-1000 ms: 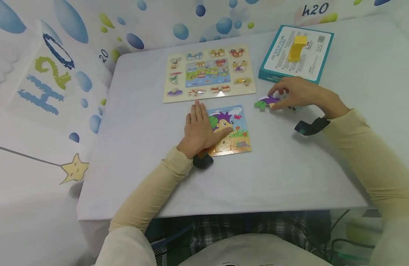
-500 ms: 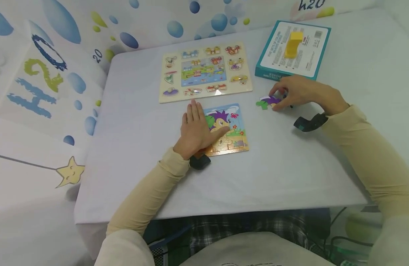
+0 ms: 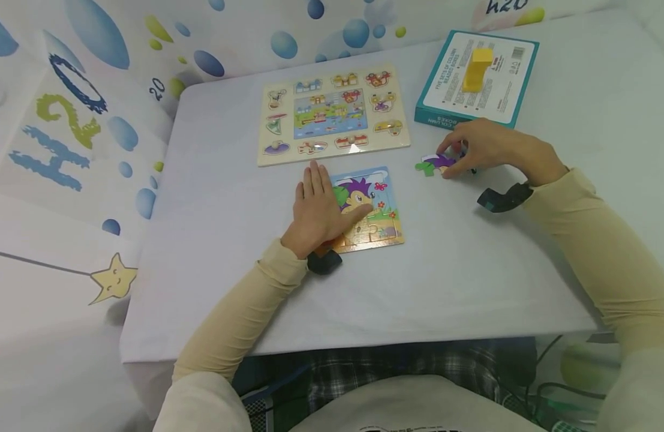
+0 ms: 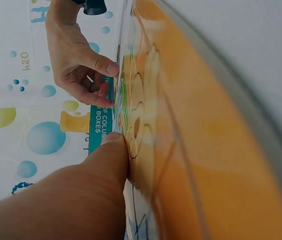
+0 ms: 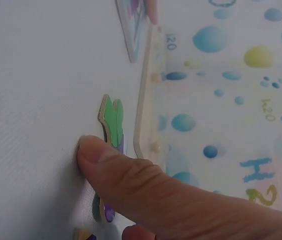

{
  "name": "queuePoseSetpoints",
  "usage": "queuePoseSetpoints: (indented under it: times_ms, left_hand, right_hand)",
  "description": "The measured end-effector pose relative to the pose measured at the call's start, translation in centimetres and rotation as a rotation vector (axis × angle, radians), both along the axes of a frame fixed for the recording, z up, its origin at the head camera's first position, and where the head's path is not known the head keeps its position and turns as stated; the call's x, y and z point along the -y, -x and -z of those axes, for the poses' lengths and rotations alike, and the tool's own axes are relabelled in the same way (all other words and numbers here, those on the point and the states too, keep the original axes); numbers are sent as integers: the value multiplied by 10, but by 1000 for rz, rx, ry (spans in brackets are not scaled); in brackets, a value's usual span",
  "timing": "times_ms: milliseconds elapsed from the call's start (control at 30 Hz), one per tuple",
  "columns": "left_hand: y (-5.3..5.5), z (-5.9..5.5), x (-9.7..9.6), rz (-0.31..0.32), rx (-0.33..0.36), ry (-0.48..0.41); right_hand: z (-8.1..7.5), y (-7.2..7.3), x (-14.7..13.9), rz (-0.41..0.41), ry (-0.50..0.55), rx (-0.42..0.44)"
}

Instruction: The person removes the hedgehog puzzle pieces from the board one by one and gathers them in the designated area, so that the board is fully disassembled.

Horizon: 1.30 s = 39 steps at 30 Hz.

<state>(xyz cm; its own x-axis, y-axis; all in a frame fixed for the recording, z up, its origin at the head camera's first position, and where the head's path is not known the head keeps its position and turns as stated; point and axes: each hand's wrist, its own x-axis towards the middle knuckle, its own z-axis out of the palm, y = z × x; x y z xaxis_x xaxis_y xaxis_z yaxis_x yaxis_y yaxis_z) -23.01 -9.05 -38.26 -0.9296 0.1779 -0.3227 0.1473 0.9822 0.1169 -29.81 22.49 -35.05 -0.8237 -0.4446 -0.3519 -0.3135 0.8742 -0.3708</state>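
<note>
My left hand (image 3: 317, 210) rests flat across the left part of a square jigsaw puzzle (image 3: 388, 231) with a purple-haired cartoon hedgehog on it. Its fingers are straight and the thumb lies over the picture. To the right, my right hand (image 3: 485, 147) holds a green and purple jigsaw piece (image 3: 427, 168) low at the table, thumb on the near edge and index finger on the far edge. In the right wrist view, the thumb partly covers that piece (image 5: 112, 122). A bit of another piece (image 5: 83, 234) shows below it; more lies hidden under the palm.
Behind the puzzle lies a wooden peg board (image 3: 334, 150) with vehicle and toy shapes. A teal-edged box (image 3: 496, 114) stands just behind my right hand, bearing a yellow block (image 3: 476, 72). White cloth covers the table (image 3: 224, 198), whose near edge runs before my body.
The head view has shifted slightly, moving everything a little left and up. Both hands stay nearly where they were, the left on the puzzle and the right at the jigsaw piece.
</note>
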Motion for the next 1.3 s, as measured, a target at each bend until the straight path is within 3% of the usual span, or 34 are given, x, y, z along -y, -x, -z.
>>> queuePoseSetpoints:
  times_ms: [567, 900, 1100, 1300]
  left_hand:
    - [0, -2, 1, 4, 4, -9]
    - [0, -6, 4, 7, 44, -10]
    - [3, -8, 12, 7, 79, -6]
    - [4, -12, 17, 18, 90, -32]
  right_hand:
    - [1, 0, -1, -13, 16, -8]
    - [3, 0, -4, -4, 16, 3]
    - [-7, 0, -12, 1, -16, 18]
    - [-17, 0, -26, 34, -28, -37]
